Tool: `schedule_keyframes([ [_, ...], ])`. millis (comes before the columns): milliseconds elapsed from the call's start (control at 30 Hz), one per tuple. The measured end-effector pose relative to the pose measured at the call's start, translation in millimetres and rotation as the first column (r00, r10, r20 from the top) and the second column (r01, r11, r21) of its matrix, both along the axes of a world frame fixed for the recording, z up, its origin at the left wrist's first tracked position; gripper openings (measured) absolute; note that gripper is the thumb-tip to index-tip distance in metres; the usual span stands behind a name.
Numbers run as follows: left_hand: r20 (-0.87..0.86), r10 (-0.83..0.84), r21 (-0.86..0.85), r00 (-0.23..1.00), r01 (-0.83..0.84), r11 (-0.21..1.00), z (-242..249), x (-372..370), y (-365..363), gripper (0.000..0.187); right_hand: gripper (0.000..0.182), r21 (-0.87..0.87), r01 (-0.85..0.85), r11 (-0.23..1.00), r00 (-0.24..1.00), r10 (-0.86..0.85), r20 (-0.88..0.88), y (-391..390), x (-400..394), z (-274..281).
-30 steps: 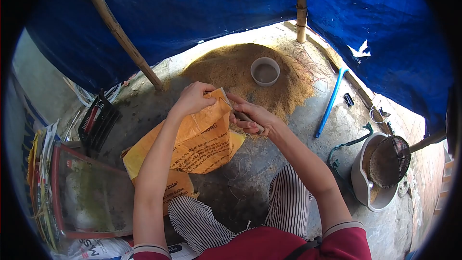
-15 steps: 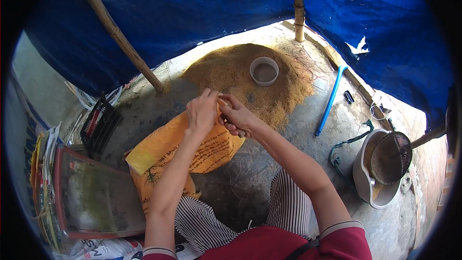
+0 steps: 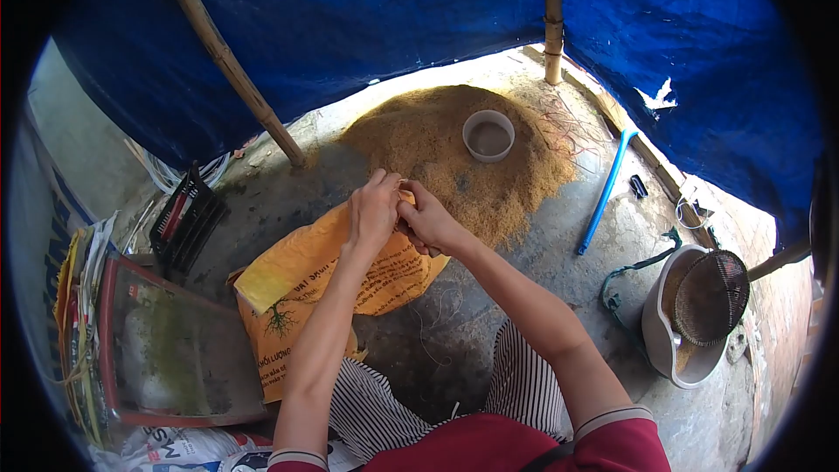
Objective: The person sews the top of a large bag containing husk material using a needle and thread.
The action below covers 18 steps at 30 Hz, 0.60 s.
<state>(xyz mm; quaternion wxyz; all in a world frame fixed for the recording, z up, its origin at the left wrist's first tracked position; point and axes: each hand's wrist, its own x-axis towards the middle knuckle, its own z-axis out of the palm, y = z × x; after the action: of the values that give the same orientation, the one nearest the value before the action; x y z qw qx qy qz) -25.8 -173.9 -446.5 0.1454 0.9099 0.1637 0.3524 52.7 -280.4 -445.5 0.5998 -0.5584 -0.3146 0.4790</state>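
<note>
An orange printed sack [image 3: 384, 275] lies across the floor in front of me, with one end raised to my hands. My left hand [image 3: 374, 211] is closed at that upper end, its fingertips pinching the edge. Right beside it, my right hand [image 3: 427, 221] is curled shut on the same end, thumb up against the left fingertips. A small pale bit shows between the fingertips; I cannot make out what it is. Beyond the hands spreads a heap of tan, grainy husk [image 3: 419, 144], with a round white tub [image 3: 489, 136] set in it.
At right a white bucket [image 3: 654, 323] holds husk and a round sieve [image 3: 712, 297]. A blue pipe [image 3: 603, 197] lies near the wall edge. Left are a black crate [image 3: 188, 218], a red-framed panel [image 3: 175, 350] and stacked sacks [image 3: 83, 315]. A bamboo pole [image 3: 232, 57] leans by blue tarpaulin [image 3: 419, 9].
The view has shifted slightly, so the scene sits a little lower and to the right. Both hands stay closed together at the sack's end, with only small finger movement.
</note>
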Motion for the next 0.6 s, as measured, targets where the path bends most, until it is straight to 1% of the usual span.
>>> schedule_keyframes([
  [67, 0.024, 0.0, -0.011, 1.0, 0.0, 1.0, -0.2, -2.3, 0.3, 0.013, 0.044, -0.024, 0.018, 1.0, 0.983, -0.013, 0.183, -2.5, -1.0, 3.1],
  [100, 0.032, -0.021, -0.031, 0.999, 0.022, 0.999, -0.6, -3.4, 0.8, 0.014, 0.044, -0.024, 0.017, 1.0, 0.983, -0.012, 0.185, -2.6, 0.6, 1.3],
  [167, 0.046, -0.045, -0.052, 0.998, 0.048, 0.997, -1.6, -2.4, -1.3, 0.014, 0.044, 0.013, -0.055, 0.998, 0.998, 0.055, -0.004, -1.7, 8.5, -7.5],
  [200, 0.053, -0.097, -0.059, 0.994, 0.1, 0.993, -2.7, -3.9, -3.5, 0.015, 0.044, 0.013, -0.056, 0.998, 0.998, 0.056, -0.003, 2.1, 13.9, -15.1],
  [233, 0.053, -0.147, -0.064, 0.988, 0.15, 0.987, -3.4, -7.5, -6.2, 0.016, 0.045, 0.008, -0.07, 0.998, 0.994, 0.07, -0.082, 7.7, 18.3, -22.0],
  [267, 0.055, -0.141, -0.062, 0.988, 0.145, 0.988, -2.8, -10.3, -11.0, 0.016, 0.047, 0.004, -0.088, 0.996, 0.984, 0.088, -0.152, 12.5, 22.8, -27.7],
  [300, 0.108, -0.105, -0.178, 0.989, 0.123, 0.976, 0.6, -12.3, -17.9, 0.016, 0.047, 0.007, -0.091, 0.996, 0.985, 0.091, -0.149, 13.0, 21.7, -23.2],
  [333, 0.153, -0.067, -0.296, 0.986, 0.111, 0.949, 1.9, -13.0, -22.3, 0.017, 0.049, 0.051, -0.076, 0.996, 0.976, 0.085, -0.203, 10.6, 19.7, -20.6],
  [367, 0.156, -0.067, -0.296, 0.986, 0.111, 0.949, 0.6, -12.2, -19.0, 0.017, 0.052, 0.093, -0.061, 0.994, 0.964, 0.083, -0.253, 7.7, 18.1, -17.2],
  [400, 0.171, -0.071, -0.222, 0.983, 0.109, 0.969, -1.4, -11.7, -11.0, 0.016, 0.052, 0.092, -0.064, 0.994, 0.965, 0.085, -0.249, 2.7, 15.8, -10.3],
  [433, 0.185, -0.075, -0.147, 0.98, 0.102, 0.984, 0.4, -12.4, -5.1, 0.016, 0.054, 0.087, -0.033, 0.996, 0.989, 0.045, -0.142, -4.2, 13.1, -2.3],
  [467, 0.183, -0.07, -0.146, 0.981, 0.098, 0.984, 2.9, -14.2, -0.4, 0.016, 0.057, 0.086, 0.0, 0.996, 0.999, 0.003, -0.036, -8.6, 12.6, 0.8],
  [500, 0.143, -0.082, -0.171, 0.986, 0.106, 0.98, 9.1, -17.0, 1.4, 0.016, 0.057, 0.085, -0.003, 0.996, 0.999, 0.007, -0.04, -11.6, 16.2, -2.5],
  [533, 0.103, -0.094, -0.199, 0.99, 0.113, 0.973, 12.0, -19.0, 2.8, 0.015, 0.061, 0.096, -0.021, 0.995, 0.997, 0.014, 0.07, -15.8, 22.0, -7.5],
  [567, 0.099, -0.093, -0.205, 0.991, 0.111, 0.972, 11.3, -19.0, 5.0, 0.015, 0.066, 0.105, -0.038, 0.994, 0.984, 0.018, 0.177, -18.8, 25.0, -10.7],
  [600, 0.044, -0.092, -0.174, 0.995, 0.099, 0.98, 10.9, -17.6, 7.0, 0.017, 0.067, 0.053, 0.02, 0.998, 0.968, -0.032, 0.249, -20.9, 25.3, -8.8],
])
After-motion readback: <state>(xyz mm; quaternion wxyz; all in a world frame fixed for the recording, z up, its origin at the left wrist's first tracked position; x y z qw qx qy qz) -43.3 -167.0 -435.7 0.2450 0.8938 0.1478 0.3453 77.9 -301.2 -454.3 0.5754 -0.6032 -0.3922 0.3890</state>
